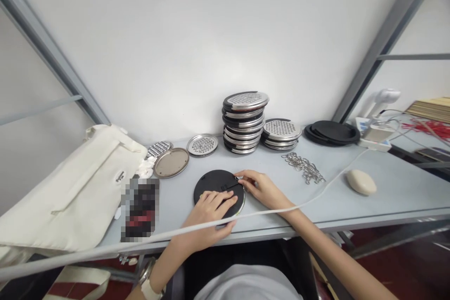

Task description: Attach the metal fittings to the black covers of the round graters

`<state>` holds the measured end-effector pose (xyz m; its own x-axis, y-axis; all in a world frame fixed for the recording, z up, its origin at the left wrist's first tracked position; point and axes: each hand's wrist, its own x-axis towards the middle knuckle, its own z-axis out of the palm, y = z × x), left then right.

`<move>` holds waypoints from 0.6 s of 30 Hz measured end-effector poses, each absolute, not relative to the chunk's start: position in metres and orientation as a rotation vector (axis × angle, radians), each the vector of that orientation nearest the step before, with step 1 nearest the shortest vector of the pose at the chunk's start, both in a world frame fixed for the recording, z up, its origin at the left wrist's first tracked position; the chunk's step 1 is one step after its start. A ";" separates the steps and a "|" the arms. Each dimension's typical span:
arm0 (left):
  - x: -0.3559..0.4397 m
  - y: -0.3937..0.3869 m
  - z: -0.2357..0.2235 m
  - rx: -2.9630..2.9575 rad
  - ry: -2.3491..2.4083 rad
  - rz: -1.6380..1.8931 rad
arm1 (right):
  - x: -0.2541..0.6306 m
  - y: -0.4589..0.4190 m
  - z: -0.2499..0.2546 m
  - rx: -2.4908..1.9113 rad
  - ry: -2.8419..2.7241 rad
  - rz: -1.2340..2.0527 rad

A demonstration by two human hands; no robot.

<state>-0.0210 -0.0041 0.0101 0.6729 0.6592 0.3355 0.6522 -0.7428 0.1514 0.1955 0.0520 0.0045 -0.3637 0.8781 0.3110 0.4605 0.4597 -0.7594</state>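
A black round plate lies on the table in front of me, with a metallic rim showing along its right edge. My left hand rests across its near part, fingers on top and thumb by the near edge, holding it. At the plate's upper right edge, my right hand is closed in a pinch. A small metal piece glints at those fingertips; its shape is mostly hidden. Loose bent-wire clips lie in a pile to the right of this hand.
Behind stand a tall stack of round graters and a shorter stack. Metal discs lie left; black discs lie right. A white cable crosses before my arms. A cream bag and a pale oval object flank the workspace.
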 end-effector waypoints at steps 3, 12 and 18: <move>-0.021 -0.004 0.010 2.839 1.115 0.574 | 0.195 0.051 0.007 -1.092 -1.998 0.709; -0.020 -0.004 0.010 2.856 1.111 0.611 | 0.195 0.051 0.004 -1.048 -2.006 0.716; -0.021 -0.004 0.010 2.866 1.103 0.606 | 0.194 0.051 0.005 -1.105 -1.978 0.699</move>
<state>-0.0206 -0.0039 0.0098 0.6767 0.6474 0.3505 0.6428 -0.7517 0.1473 0.1945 0.0509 0.0049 -0.3447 0.8729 0.3453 0.4623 0.4780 -0.7468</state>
